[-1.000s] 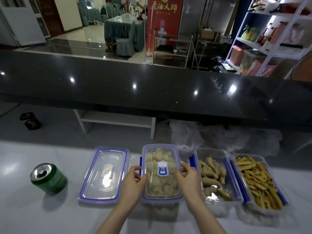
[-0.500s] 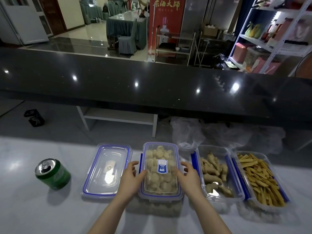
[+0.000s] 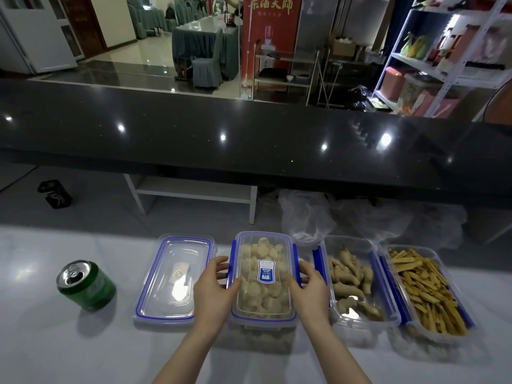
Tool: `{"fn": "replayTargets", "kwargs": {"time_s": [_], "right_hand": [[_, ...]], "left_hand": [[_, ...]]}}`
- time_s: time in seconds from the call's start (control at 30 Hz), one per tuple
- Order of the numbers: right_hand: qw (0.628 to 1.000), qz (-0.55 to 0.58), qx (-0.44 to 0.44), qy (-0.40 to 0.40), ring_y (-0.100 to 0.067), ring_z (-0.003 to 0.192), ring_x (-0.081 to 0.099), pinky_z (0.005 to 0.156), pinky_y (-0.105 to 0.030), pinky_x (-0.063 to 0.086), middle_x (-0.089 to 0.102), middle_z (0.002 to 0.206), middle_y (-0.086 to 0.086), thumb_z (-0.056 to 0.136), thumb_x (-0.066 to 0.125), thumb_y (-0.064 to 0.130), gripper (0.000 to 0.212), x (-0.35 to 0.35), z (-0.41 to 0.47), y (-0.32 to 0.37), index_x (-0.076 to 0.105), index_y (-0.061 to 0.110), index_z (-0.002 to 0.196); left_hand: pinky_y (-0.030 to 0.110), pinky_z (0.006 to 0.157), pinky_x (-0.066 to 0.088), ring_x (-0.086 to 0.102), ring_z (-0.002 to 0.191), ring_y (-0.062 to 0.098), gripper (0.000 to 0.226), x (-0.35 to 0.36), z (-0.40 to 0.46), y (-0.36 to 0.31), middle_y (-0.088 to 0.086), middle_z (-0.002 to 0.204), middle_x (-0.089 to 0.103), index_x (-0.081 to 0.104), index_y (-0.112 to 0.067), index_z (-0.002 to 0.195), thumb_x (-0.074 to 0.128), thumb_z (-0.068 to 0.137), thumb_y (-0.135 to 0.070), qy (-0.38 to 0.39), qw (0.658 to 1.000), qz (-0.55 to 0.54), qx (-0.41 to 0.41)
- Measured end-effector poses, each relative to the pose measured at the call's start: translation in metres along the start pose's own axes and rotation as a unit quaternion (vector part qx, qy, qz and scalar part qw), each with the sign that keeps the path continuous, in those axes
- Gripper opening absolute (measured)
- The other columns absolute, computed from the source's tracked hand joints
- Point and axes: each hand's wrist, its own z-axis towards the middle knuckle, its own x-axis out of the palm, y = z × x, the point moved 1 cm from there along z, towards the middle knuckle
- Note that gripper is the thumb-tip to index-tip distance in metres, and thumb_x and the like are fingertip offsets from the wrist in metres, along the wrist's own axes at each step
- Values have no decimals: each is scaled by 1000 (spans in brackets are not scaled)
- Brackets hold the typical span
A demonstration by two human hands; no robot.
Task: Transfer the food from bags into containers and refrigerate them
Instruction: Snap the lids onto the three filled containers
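Little has moved since the earlier frames: both hands stay at the sides of the lidded container (image 3: 264,275), with the left thumb now lying a bit farther onto its lid.

From the head view, the left hand (image 3: 213,289) presses its palm against the container's left long side, fingers curled loosely around the edge, thumb on the lid. The right hand (image 3: 310,286) mirrors it on the right side, fingers spread over the blue clip. Both are half closed on the container, which rests on the pale bench (image 3: 55,350) at its middle.

That container is clear plastic with a blue seal and a blue label, and it is filled with pale, round lumps of food. Just left of it lies a loose lid (image 3: 174,278), flat and clear with blue trim. To the right stand two open containers: one with ginger roots (image 3: 352,281), then one with yellow strips (image 3: 426,289) at the far right. Crumpled clear bags (image 3: 307,217) lie beyond them. A green can (image 3: 86,285) stands well apart at the left.
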Motion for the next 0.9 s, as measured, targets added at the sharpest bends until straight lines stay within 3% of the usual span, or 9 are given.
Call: {"fn": "replayTargets", "kwargs": {"time_s": [0.1,0.2,0.27,0.4,0.5,0.57,0.63,0.73,0.9], "right_hand": [[1000,1,3,-9,-12,89,63,83,-33,55,68,106,3,83,73,23,39,3,1,-1,64,13,121],[1000,-1,-12,-11,-13,75,61,76,-33,55,61,80,10,84,70,15,25,2,2,1,69,9,109],[1000,-8,-21,-16,-14,73,59,73,-31,53,57,77,11,85,70,13,23,1,2,1,69,8,107],[999,-49,-15,-3,-23,95,63,86,-39,54,62,104,-3,86,68,19,35,4,5,1,64,12,120],[992,-115,-58,-16,-20,117,50,96,-28,42,52,128,-2,87,65,18,44,7,1,10,56,13,130],[988,-106,-110,-13,-15,123,43,97,-24,39,46,132,3,88,63,17,42,17,-9,26,55,18,130],[986,-57,-150,35,-12,124,45,104,-31,42,49,130,11,90,60,18,35,35,-20,42,58,25,125],[972,-50,-189,130,-7,110,53,99,-31,46,55,121,12,91,58,15,32,68,-36,64,59,23,122],[922,-176,-194,284,-17,130,44,107,-23,31,45,141,-3,90,56,21,51,124,-53,84,45,14,139]], "left_hand": [[16,71,53,66,88,2,41,1,0,-1,-15,99,67,59,-28,106,79,74,-10,-3,1000,5,6],[15,72,53,65,86,-2,37,3,0,-3,-20,97,67,61,-31,105,77,76,-14,-9,999,33,21],[15,73,53,65,86,-2,34,5,-1,-1,-21,96,68,63,-30,105,76,77,-14,-17,999,37,26],[17,74,55,65,90,-1,35,2,-1,0,-20,98,67,63,-30,105,76,78,-13,2,999,15,29],[13,75,51,64,95,1,29,-11,2,5,-14,105,67,62,-28,113,70,87,-16,32,999,-9,20],[23,84,52,63,101,8,25,-27,4,15,-9,111,67,64,-23,116,65,91,-22,-5,1000,15,25],[34,94,50,60,108,16,29,-49,8,30,-5,116,67,65,-17,119,65,90,-19,-62,995,66,30],[36,97,42,57,110,29,35,-83,16,49,6,116,66,67,-10,117,70,82,-8,-123,977,173,18],[45,99,42,52,114,41,54,-113,36,81,23,123,59,56,1,128,68,76,-5,-93,953,286,-30]]}}
